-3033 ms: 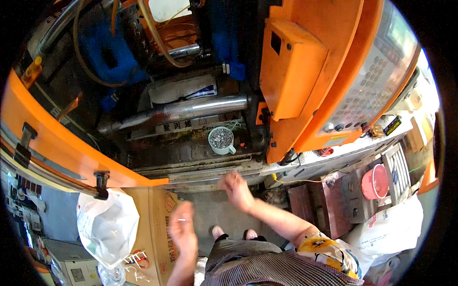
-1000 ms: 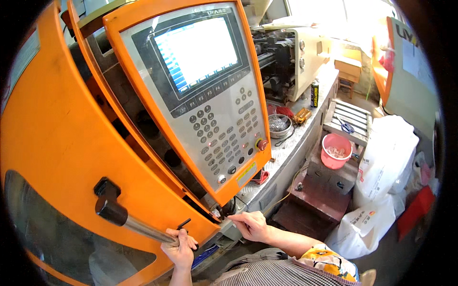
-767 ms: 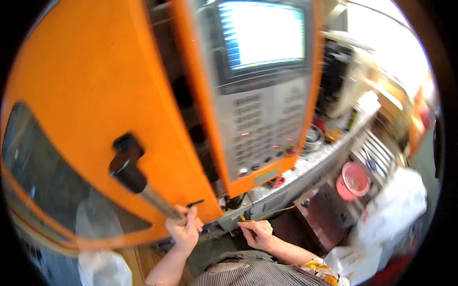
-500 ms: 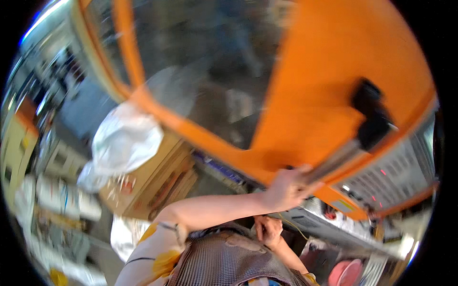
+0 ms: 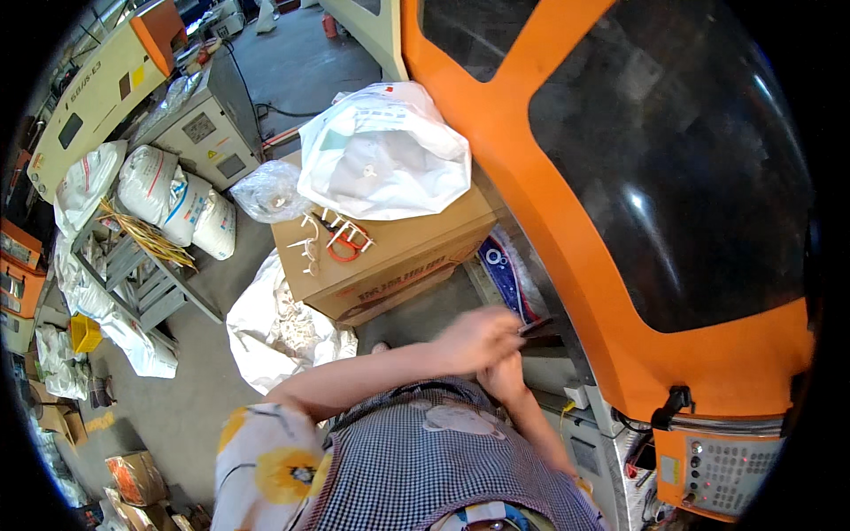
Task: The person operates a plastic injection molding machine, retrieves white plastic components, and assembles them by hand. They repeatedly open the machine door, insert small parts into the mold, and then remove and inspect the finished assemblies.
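My left hand (image 5: 482, 338) is in front of my waist, blurred, with its fingers curled. A thin dark thing (image 5: 537, 327) shows at its fingertips, too smeared to name. Directly below, my right hand (image 5: 503, 375) is closed and meets the left one; whatever it holds is hidden. Beyond my hands stands a cardboard box (image 5: 398, 257). On the box lie an open white bag (image 5: 416, 181), white plastic sprues (image 5: 310, 243) and a red-handled tool (image 5: 342, 250).
An orange machine (image 5: 567, 221) with a dark window fills the right, its door closed over the keypad panel (image 5: 730, 473). A white sack of pale pieces (image 5: 288, 332) sits on the floor beside the box. Full sacks (image 5: 181, 199) and a grey step ladder (image 5: 146, 279) stand left.
My left hand has let go of the machine door's handle and come down to my right hand. The view has swung left toward the box and the white bag.
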`<state>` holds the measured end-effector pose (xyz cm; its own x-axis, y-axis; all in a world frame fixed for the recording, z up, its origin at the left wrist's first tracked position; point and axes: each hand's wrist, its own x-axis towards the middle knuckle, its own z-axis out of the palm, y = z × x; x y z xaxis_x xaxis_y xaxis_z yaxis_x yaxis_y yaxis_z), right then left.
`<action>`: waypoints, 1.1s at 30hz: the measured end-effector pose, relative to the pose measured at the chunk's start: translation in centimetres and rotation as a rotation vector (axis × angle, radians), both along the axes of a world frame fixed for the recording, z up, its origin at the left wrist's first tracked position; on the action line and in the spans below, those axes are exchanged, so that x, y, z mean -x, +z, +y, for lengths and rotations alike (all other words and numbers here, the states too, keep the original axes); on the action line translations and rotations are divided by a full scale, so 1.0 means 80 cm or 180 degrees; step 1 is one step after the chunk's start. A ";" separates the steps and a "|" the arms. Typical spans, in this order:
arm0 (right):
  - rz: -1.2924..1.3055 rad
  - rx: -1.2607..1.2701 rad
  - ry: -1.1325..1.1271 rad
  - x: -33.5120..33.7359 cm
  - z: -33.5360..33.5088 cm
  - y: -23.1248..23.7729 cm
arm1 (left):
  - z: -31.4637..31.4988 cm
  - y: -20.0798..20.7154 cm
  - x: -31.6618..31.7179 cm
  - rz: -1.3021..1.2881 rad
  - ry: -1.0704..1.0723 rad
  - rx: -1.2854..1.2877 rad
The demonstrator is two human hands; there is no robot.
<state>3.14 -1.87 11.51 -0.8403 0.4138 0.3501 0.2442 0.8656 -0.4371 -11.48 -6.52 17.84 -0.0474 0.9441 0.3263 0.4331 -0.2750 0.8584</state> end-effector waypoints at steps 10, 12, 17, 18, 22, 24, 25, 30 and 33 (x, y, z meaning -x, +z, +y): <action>-0.0725 0.0516 -0.0123 0.372 0.025 -0.109 | -0.173 -0.152 0.231 -0.0936 0.2086 0.1935; -0.0667 0.0286 -0.0151 0.415 0.028 -0.139 | -0.179 -0.153 0.246 -0.1098 0.2245 0.1879; -0.0575 -0.0114 0.0142 0.442 0.032 -0.163 | -0.174 -0.146 0.273 -0.1251 0.2575 0.1763; -0.0166 -0.0294 0.0375 0.436 0.032 -0.157 | -0.170 -0.144 0.275 -0.1262 0.2688 0.1683; 0.0344 -0.0670 0.1222 0.400 0.030 -0.105 | -0.143 -0.131 0.275 -0.2436 0.3045 0.1564; 0.0486 -0.0790 0.1694 0.381 0.031 -0.074 | -0.128 -0.120 0.270 -0.2545 0.3044 0.1517; 0.0635 -0.0800 0.1913 0.375 0.032 -0.059 | -0.123 -0.113 0.265 -0.2760 0.3029 0.1464; 0.1150 -0.0858 0.2822 0.376 0.049 0.001 | -0.111 -0.066 0.243 -0.3170 0.3460 0.0772; 0.1444 -0.0389 0.3184 0.389 0.058 0.035 | -0.117 -0.029 0.238 -0.2987 0.3547 0.0436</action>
